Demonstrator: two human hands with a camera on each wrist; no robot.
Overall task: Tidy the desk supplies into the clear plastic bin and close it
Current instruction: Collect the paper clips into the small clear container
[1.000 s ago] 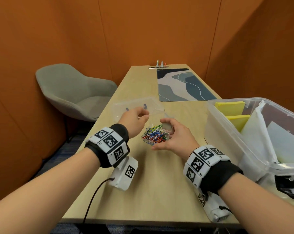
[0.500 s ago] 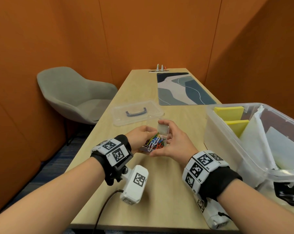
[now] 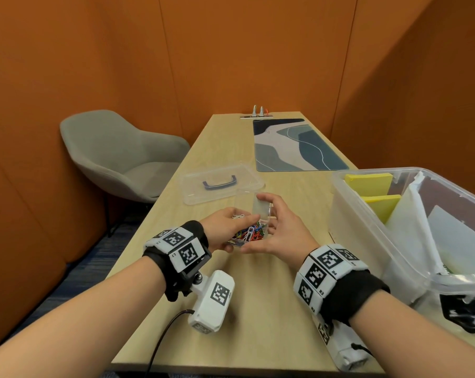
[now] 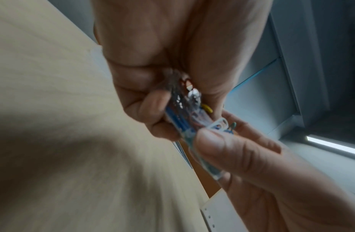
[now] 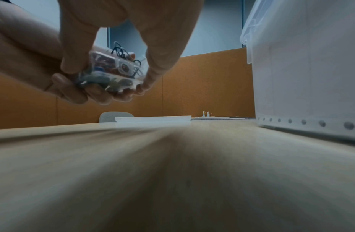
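I see my left hand (image 3: 222, 230) and right hand (image 3: 281, 230) both gripping the small clear paper clip box (image 3: 249, 232), flap up, coloured clips inside, above the wooden desk (image 3: 260, 301). Beyond the box lies the flat clear bin lid (image 3: 222, 183); right of it stands the open clear plastic bin (image 3: 372, 230) with yellow pads (image 3: 368, 183).

The head view is bright and sharp, with bent edges. Both wrist views are dimmer and blurry. The pale wooden table (image 5: 172, 180) smears near the camera, with a dark shadow in the middle.
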